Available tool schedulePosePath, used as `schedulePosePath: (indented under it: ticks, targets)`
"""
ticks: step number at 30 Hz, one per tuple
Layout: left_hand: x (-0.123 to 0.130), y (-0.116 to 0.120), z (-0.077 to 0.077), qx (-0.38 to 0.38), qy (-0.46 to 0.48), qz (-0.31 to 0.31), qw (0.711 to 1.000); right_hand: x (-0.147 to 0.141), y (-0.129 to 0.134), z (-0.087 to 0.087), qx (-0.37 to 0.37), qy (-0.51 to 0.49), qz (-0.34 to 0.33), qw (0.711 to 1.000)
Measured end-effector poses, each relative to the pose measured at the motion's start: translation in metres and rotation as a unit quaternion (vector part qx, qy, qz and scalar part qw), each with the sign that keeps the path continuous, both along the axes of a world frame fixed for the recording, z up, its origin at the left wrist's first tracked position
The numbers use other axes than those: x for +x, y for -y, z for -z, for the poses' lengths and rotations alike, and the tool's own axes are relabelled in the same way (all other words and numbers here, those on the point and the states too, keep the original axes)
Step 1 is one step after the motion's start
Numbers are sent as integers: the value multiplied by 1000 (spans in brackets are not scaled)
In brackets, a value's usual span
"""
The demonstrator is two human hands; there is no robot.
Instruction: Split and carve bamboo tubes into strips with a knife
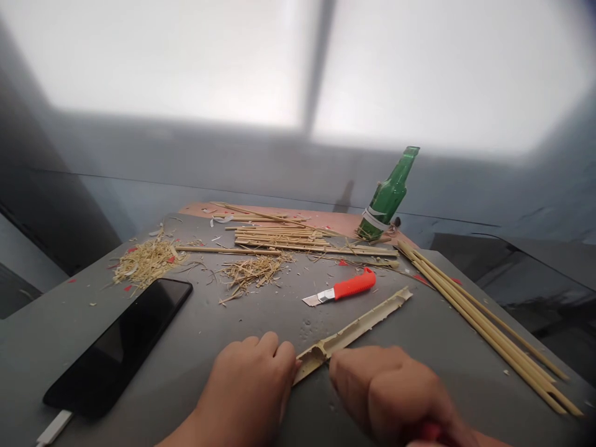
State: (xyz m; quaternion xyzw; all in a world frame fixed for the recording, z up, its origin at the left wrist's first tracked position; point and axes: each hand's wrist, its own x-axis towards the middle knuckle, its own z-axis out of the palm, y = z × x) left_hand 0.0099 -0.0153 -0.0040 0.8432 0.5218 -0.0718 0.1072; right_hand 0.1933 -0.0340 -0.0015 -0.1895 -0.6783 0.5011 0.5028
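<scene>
A split length of bamboo (367, 320), hollow side up with a node across it, lies slanted on the grey table. My left hand (249, 385) is closed round its near end. Just right of the node, my right hand (391, 385) is a fist beside the bamboo, wrapped round something red that shows only in part at the bottom edge. Beyond the bamboo lies a red cutter (354, 285) with its blade out, pointing left.
A black phone (123, 341) with a white cable is on the left. Shavings (149, 261) and thin bamboo strips (279, 236) lie behind. A green bottle (385, 202) stands at the back; long strips (484, 323) line the right edge.
</scene>
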Motion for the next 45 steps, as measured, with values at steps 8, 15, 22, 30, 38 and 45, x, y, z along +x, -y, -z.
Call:
schedulePosePath:
  ticks: [8,15,22,30,38,45]
  targets:
    - [0,2,2,47,3,19,999,0,-20,-2,-135,-110,-31,984]
    - [-8,3,14,173,36,149,973,-2,-21,-2,-117,-97,-18,988]
    - [-10,13,30,269,62,162,948,-2,-21,-3,-118,-91,-4,989]
    - [-6,13,31,223,72,137,962,-4,-23,-4,-124,-76,2,989]
    - [-3,12,24,171,85,114,975,-5,-27,-3,-127,-71,-5,989]
    - [-1,12,20,138,86,96,982,-3,-27,-3,-131,-74,-5,989]
